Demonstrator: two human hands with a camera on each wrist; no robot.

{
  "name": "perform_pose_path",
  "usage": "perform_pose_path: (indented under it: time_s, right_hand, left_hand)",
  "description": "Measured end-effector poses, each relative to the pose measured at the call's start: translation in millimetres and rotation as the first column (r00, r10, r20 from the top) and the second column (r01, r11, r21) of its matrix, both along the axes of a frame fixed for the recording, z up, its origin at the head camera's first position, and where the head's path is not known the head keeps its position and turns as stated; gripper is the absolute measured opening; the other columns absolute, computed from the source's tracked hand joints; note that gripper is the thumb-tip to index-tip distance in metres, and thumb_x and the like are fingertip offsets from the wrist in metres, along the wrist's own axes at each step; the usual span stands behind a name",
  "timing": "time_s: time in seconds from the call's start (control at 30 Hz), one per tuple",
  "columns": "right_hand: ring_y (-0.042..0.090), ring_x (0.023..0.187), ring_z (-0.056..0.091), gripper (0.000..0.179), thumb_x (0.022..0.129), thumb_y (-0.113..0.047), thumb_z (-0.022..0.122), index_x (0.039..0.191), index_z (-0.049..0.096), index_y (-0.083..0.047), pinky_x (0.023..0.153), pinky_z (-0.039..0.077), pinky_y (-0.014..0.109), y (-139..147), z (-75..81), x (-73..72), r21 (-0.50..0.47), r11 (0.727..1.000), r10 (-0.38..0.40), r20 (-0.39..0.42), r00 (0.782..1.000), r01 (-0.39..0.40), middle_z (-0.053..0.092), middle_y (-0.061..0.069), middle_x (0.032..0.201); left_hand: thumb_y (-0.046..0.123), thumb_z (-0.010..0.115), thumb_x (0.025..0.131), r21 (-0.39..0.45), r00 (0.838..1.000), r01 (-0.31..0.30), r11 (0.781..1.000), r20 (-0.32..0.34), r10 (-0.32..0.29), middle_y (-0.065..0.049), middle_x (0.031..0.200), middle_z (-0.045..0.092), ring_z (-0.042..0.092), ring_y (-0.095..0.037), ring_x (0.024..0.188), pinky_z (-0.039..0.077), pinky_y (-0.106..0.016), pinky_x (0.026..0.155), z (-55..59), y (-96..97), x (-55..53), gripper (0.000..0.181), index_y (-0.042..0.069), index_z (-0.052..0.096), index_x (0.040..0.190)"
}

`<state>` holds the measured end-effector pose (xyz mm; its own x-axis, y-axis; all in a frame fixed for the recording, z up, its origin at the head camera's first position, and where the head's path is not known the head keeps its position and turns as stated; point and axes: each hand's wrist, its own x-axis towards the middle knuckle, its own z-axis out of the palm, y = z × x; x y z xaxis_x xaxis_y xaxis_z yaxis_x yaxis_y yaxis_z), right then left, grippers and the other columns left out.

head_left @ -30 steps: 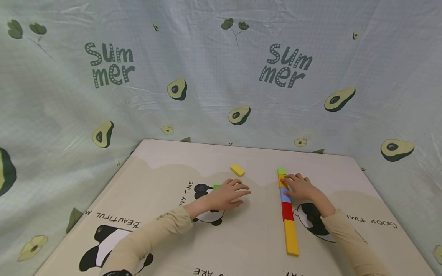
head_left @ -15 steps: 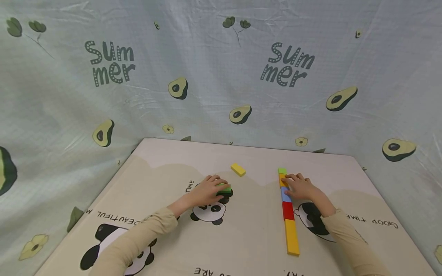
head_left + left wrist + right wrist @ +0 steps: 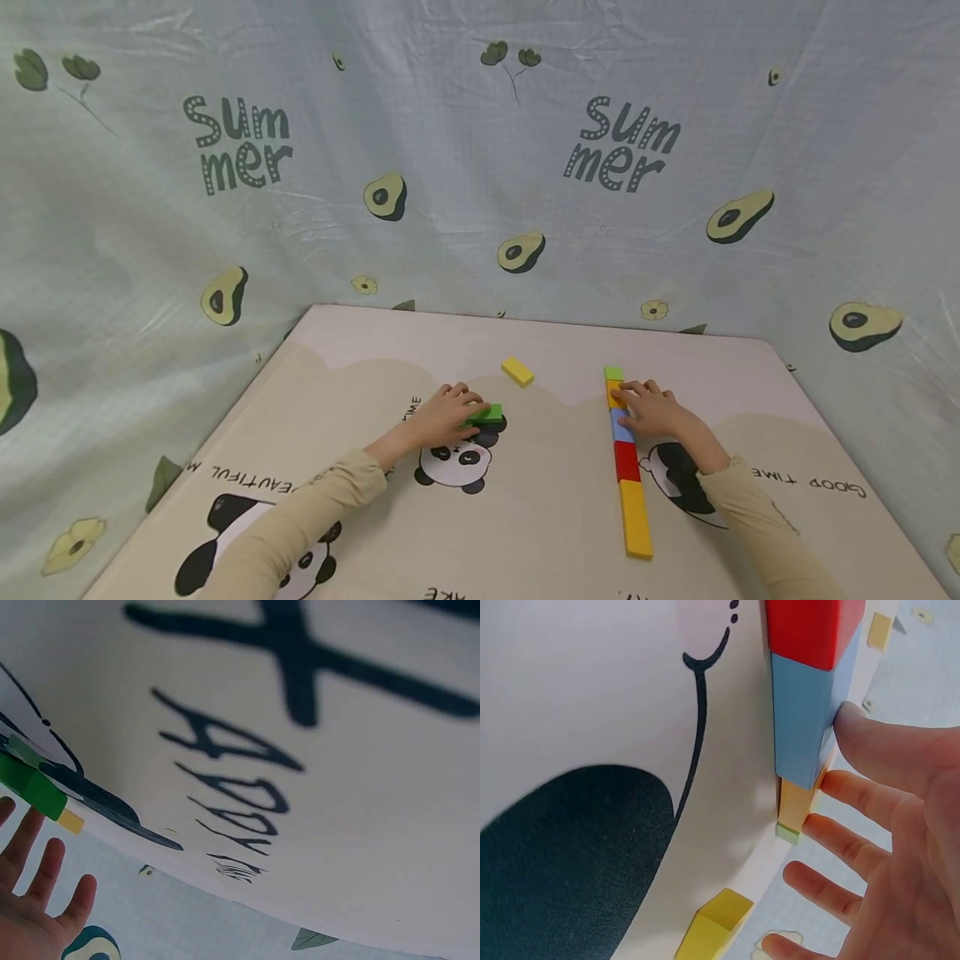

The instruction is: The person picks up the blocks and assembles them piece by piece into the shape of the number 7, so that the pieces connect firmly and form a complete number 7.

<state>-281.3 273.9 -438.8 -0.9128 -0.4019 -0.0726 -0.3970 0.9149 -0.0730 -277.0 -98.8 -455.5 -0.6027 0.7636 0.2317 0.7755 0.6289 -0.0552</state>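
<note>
My left hand (image 3: 442,417) pinches the left end of a green block (image 3: 491,413) lying over a printed panda's ear. In the left wrist view the green block (image 3: 31,784) touches a finger, while the other fingers (image 3: 46,866) spread apart; the thumb is out of sight there. My right hand (image 3: 651,410) rests against a straight row of blocks. Its thumb (image 3: 855,735) touches the blue block (image 3: 802,720), and two fingertips reach the orange block (image 3: 795,802). Also in the row are a light green block (image 3: 613,373), a red block (image 3: 627,462) and a long yellow-orange block (image 3: 636,521).
A loose yellow block (image 3: 517,372) lies beyond the green one. Another yellow block (image 3: 718,922) appears in the right wrist view, hidden behind my right hand in the head view. The table (image 3: 540,500) has panda prints; a patterned curtain (image 3: 450,125) hangs behind it.
My left hand has moved left from above the table's middle and taken hold of the green block's left end. The right hand and the row have stayed in place.
</note>
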Motion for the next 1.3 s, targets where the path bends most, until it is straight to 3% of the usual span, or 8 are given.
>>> perform_pose_path:
  time_s: [0.63,0.9,1.3]
  right_hand:
    - [0.040,0.108,0.037,0.051,0.083,-0.028,0.059,0.127,0.046,-0.005,0.085,0.035,0.058,2,-8.1,5.1,-0.033,0.999,-0.009,0.028,1.000,0.010,0.040,0.021,0.130]
    - [0.040,0.109,0.037,0.051,0.084,-0.028,0.059,0.128,0.045,-0.006,0.086,0.035,0.059,2,-7.3,3.3,-0.020,1.000,-0.012,0.034,0.999,0.013,0.039,0.021,0.131]
    - [0.040,0.110,0.037,0.050,0.084,-0.027,0.059,0.127,0.046,-0.007,0.088,0.034,0.060,2,-4.6,-2.1,-0.013,1.000,-0.016,0.015,1.000,0.016,0.040,0.020,0.130]
  left_hand:
    - [0.027,0.061,0.083,-0.021,1.000,-0.029,0.999,-0.004,0.029,0.000,0.103,0.061,0.050,-0.018,0.096,0.042,-0.038,0.080,-2.3,8.7,4.5,0.029,0.017,0.059,0.111]
    - [0.024,0.063,0.082,-0.007,0.999,-0.019,1.000,-0.042,0.018,0.001,0.099,0.061,0.050,-0.015,0.093,0.042,-0.035,0.079,-5.1,10.3,-0.8,0.027,0.018,0.059,0.108]
    - [0.021,0.062,0.083,0.028,1.000,0.000,1.000,-0.019,0.000,0.001,0.101,0.060,0.050,-0.015,0.096,0.040,-0.035,0.080,0.0,15.0,-7.3,0.028,0.017,0.059,0.110]
